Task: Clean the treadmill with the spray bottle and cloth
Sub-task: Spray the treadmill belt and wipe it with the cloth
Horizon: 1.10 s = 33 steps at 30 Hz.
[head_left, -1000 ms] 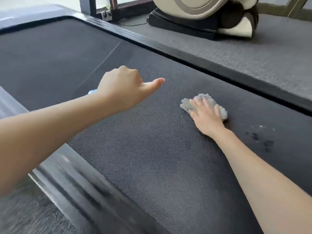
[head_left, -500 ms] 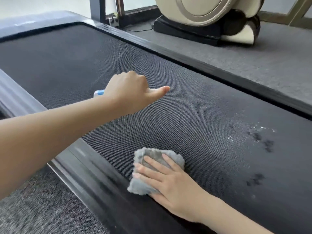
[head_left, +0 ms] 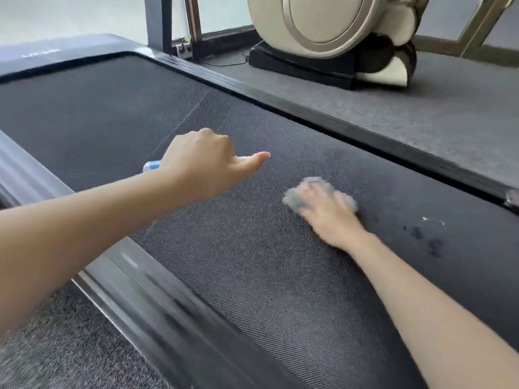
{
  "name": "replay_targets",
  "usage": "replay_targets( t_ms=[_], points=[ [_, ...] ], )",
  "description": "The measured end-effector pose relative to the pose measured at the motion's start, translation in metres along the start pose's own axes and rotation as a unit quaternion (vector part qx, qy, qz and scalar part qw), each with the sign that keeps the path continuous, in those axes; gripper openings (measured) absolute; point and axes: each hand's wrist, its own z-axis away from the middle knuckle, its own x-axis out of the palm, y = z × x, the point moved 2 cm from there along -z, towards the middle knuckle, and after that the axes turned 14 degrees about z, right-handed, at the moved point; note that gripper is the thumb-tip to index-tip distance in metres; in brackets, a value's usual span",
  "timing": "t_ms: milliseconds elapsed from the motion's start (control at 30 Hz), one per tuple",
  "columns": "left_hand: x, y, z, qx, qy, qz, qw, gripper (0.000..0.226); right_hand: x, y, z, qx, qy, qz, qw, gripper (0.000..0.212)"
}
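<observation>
Right hand (head_left: 327,210) blurred, pressed flat on grey cloth (head_left: 309,192) mid-frame on treadmill belt (head_left: 252,276), left hand (head_left: 205,161) fisted around what seems a spray bottle (head_left: 151,165).

I see a gray carpet floor (head_left: 421,108), a big cream machine (head_left: 331,26) at 1 o'clock, bright windows (head_left: 70,15) at 11.

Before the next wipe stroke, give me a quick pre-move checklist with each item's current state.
1. Cloth under right hand, flat on belt: ok.
2. Spray bottle secured in left hand: ok.
3. Nozzle direction: cannot tell, hidden by the hand.
4. Dark wet spots wiped: not ok; they lie right of the cloth.
5. Belt ahead of the cloth free of objects: ok.
</observation>
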Motion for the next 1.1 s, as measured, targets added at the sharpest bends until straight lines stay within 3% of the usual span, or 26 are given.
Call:
replay_targets(
  t_ms=[67, 167, 233, 300, 400, 467, 600, 700, 833, 1000, 1100],
  points=[
    [0.000, -0.003, 0.000, -0.004, -0.001, 0.005, 1.000, 0.079, 0.017, 0.054, 0.005, 0.118, -0.078, 0.004, 0.990, 0.067],
    [-0.001, -0.007, -0.002, -0.012, -0.006, 0.011, 1.000, 0.077, 0.020, 0.049, 0.007, 0.169, -0.130, -0.007, 0.977, 0.055],
    [-0.002, -0.008, -0.004, -0.025, -0.009, 0.013, 1.000, 0.077, 0.009, 0.008, 0.010, 0.111, -0.084, -0.020, 0.990, 0.052],
    [-0.002, -0.009, -0.008, -0.024, -0.002, 0.012, 1.000, 0.079, 0.001, -0.050, 0.028, -0.025, -0.047, -0.064, 0.996, 0.051],
    [0.001, -0.011, -0.014, -0.019, 0.004, 0.018, 1.000, 0.081, -0.016, -0.138, 0.077, -0.240, -0.033, -0.113, 0.964, 0.054],
    [0.003, -0.011, -0.019, -0.016, 0.004, 0.025, 1.000, 0.082, -0.020, -0.155, 0.087, -0.289, -0.025, -0.120, 0.949, 0.054],
    [0.009, -0.010, -0.031, -0.006, 0.007, 0.023, 1.000, 0.082, -0.019, -0.137, 0.050, -0.293, -0.014, -0.056, 0.954, 0.051],
    [0.016, -0.010, -0.039, 0.002, 0.004, 0.015, 1.000, 0.079, -0.006, -0.101, -0.012, -0.211, -0.035, -0.005, 0.977, 0.053],
    [0.026, -0.015, -0.046, -0.016, -0.004, 0.027, 0.999, 0.077, 0.010, 0.005, -0.071, -0.006, -0.045, -0.036, 0.998, 0.055],
    [0.033, -0.029, -0.056, -0.041, -0.007, 0.036, 0.998, 0.077, 0.025, 0.145, -0.054, 0.234, -0.109, 0.008, 0.966, 0.052],
    [0.037, -0.033, -0.062, -0.040, -0.004, 0.030, 0.999, 0.077, 0.031, 0.176, -0.045, 0.330, -0.112, -0.003, 0.937, 0.053]
  ],
)
